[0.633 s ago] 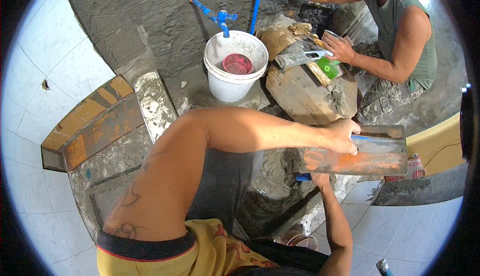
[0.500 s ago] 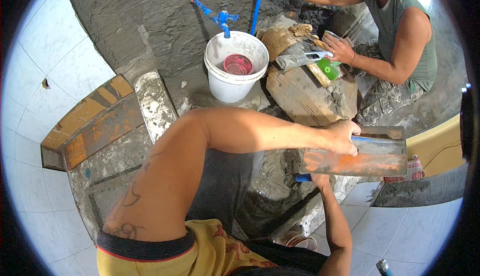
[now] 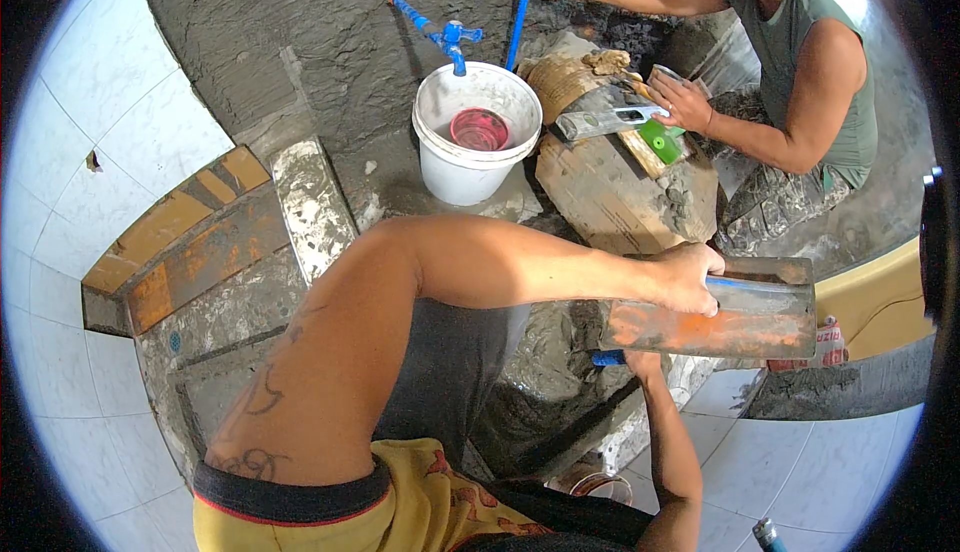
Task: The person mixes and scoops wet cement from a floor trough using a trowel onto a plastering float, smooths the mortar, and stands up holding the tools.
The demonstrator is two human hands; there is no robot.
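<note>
My left hand (image 3: 685, 282) is closed on a wide rectangular float (image 3: 745, 317), its face smeared orange and grey, held across the right of the view. Just below it my right hand (image 3: 642, 362) grips a blue handle (image 3: 607, 357); the rest of that tool is hidden. Under both hands lies grey wet mortar (image 3: 540, 372). My bare left forearm (image 3: 520, 262) spans the middle.
Behind stand a white bucket (image 3: 470, 177) with a red container inside, and blue pipes (image 3: 452, 42). A co-worker (image 3: 800, 92) crouches upper right beside cardboard (image 3: 600, 182) bearing a level (image 3: 585, 124) and a green object (image 3: 660, 140). White tiles (image 3: 120, 142) line the left.
The scene has shifted slightly down and right in the view. My hands and the float have moved very slightly with it, keeping the same grips.
</note>
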